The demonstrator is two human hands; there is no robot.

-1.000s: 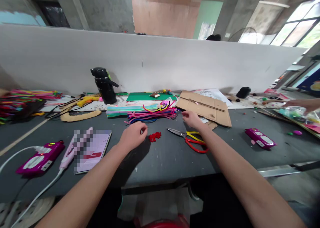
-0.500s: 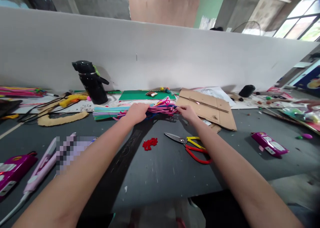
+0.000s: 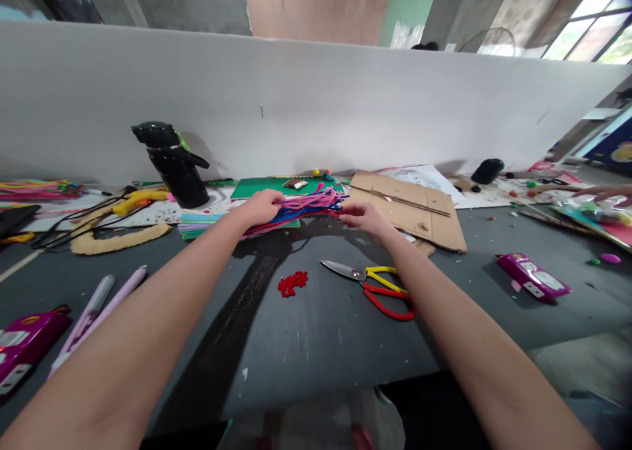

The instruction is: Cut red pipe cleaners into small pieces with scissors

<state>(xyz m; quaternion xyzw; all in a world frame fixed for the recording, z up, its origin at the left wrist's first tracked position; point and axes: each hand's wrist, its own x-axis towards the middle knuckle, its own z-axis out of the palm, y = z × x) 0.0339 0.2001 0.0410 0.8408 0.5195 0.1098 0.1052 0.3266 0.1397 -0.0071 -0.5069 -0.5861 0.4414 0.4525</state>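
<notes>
Bare tabletop (image 3: 316, 351) near, scissors (image 3: 368, 280) (right of centre), cardboard (image 3: 409, 206) beyond

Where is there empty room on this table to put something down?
Bare grey table lies between the scissors and the purple pack, and along the near edge below the red scrap. The back is crowded: pipe cleaners, cardboard, black flask.
</notes>
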